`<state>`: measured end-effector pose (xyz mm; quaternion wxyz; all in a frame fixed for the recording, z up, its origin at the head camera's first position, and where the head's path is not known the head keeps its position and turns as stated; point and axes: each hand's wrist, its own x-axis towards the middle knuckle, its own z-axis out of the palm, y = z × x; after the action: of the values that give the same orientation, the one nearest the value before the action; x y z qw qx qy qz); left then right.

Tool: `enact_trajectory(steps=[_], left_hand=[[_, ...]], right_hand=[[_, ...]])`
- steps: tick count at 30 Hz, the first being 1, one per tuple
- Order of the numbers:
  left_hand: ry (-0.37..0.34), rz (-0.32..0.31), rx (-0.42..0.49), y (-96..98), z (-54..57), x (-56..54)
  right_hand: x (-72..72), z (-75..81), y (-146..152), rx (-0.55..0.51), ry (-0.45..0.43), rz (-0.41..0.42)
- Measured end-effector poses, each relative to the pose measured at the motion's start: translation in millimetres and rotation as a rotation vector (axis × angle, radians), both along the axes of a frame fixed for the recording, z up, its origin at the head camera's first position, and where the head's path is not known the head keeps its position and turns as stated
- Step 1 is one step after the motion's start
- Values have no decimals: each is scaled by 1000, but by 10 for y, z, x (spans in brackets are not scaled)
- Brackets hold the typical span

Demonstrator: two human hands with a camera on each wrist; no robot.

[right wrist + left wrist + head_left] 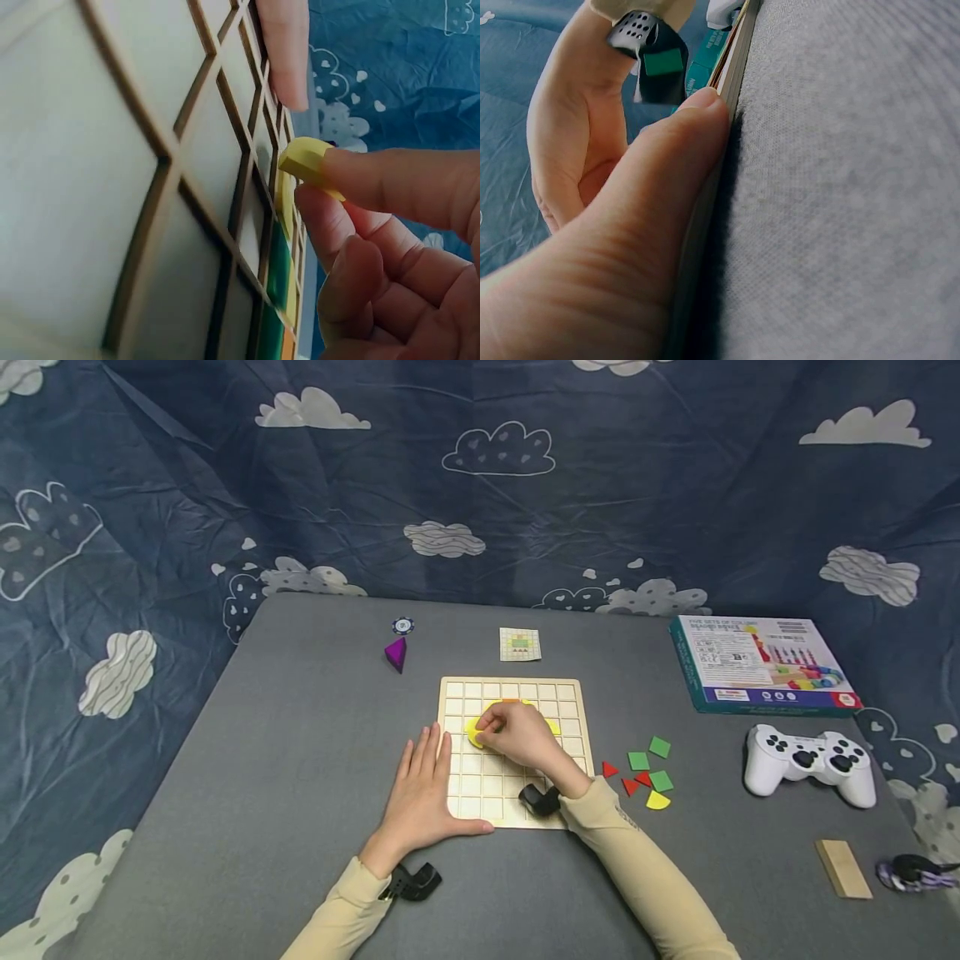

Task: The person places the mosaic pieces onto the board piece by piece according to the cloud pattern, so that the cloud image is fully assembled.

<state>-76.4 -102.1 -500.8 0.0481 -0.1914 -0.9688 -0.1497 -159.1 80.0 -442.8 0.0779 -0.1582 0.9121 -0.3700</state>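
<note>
My right hand (521, 737) is over the gridded wooden board (468, 785). Thumb and finger pinch a small yellow quarter-round tile (306, 160), held just off the board in the right wrist view. Beyond it a yellow tile (283, 202), a green tile (277, 274) and an orange tile (288, 343) lie in the grid. In the head view the hand hides part of these pieces. My left hand (420, 793) rests at the board's near left corner, fingers straight along the left side, thumb (682, 135) against the near edge.
Right of the board lie loose green tiles (638, 762), red triangles (630, 787) and a yellow tile (657, 800). A pattern card (520, 644), purple pyramid (397, 653) and poker chip (402, 625) sit behind. Farther right are a box (765, 664), game controller (810, 762) and wooden block (843, 869).
</note>
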Motion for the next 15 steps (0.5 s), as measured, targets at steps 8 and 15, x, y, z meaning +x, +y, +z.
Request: enact_trajectory(steps=[8,15], left_hand=[[6,-4,-1,3,5,1],[-5,-3,6,5,8,2]], right_hand=[[3,-9,-90,71,22,-3],[19,-24,-96,142,56,5]])
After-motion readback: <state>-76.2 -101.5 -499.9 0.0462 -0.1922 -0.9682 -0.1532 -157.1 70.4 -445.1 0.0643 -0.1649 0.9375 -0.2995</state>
